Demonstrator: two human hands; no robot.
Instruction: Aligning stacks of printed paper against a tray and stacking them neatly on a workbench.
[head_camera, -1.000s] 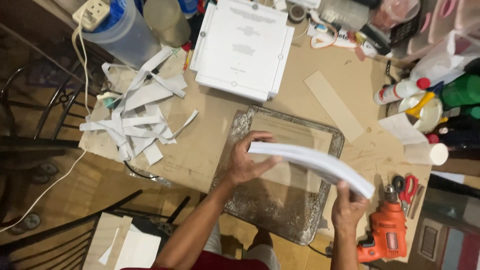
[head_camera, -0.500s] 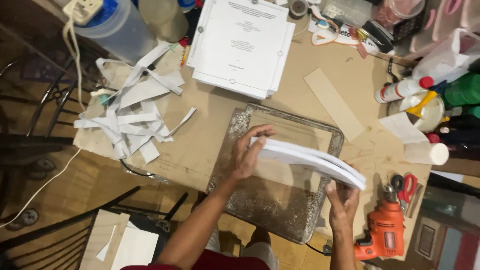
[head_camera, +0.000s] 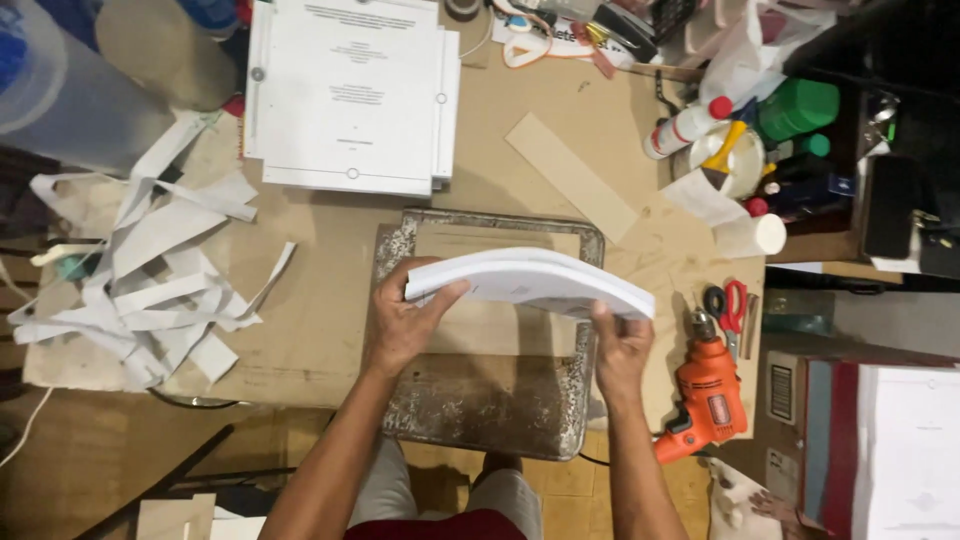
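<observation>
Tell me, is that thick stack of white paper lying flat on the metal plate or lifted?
Lifted: the paper stack is held by the left hand and right hand above the metal plate.

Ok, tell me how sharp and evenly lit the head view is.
Head view: the paper stack and both hands, left and right, are sharp; the orange drill is crisp; light is even on the table, the right edge falls dark.

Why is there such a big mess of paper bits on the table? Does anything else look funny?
Loose white paper strips lie tangled at the table's left edge, some hanging over it. The thick paper stack sags between the left hand and right hand. The metal plate beneath looks stained and worn.
</observation>
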